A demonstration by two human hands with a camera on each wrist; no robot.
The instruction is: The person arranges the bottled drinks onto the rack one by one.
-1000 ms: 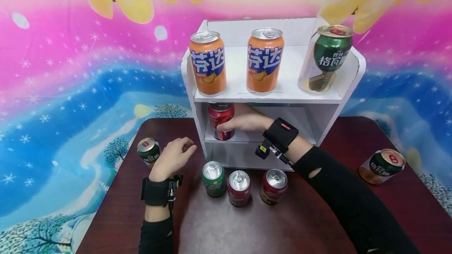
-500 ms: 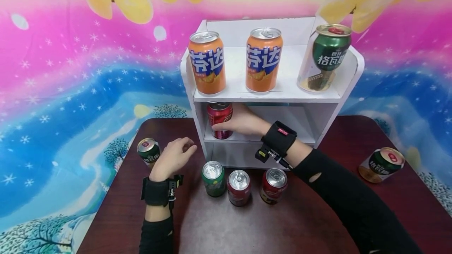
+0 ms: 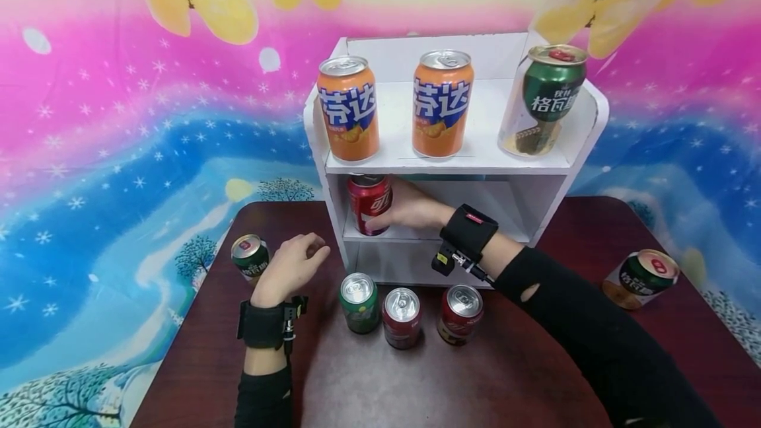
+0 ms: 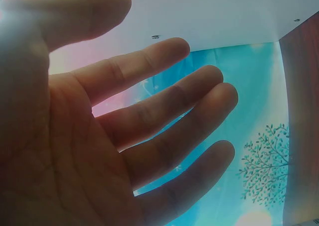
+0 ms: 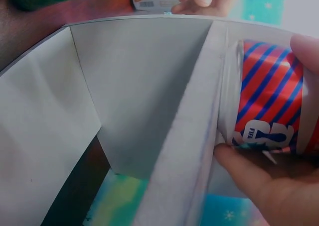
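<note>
A red soda can stands upright at the left end of the white shelf's middle level. My right hand grips it from the right, with the thumb across its front. In the right wrist view, the can's striped red-and-blue lower part is right at the shelf board, between thumb and fingers. My left hand hovers left of the shelf with relaxed fingers and holds nothing; the left wrist view shows its palm and spread fingers. Beside it in the head view is a green-and-gold can.
Two orange cans and a green-and-clear-looking can stand on the shelf's top. In front of the shelf are a green can and two dark red cans. Another green-and-gold can stands at the table's right.
The red can has turned in my right hand, so white lettering now faces front instead of the barcode side. It has also shifted slightly left. My left hand stays in place.
</note>
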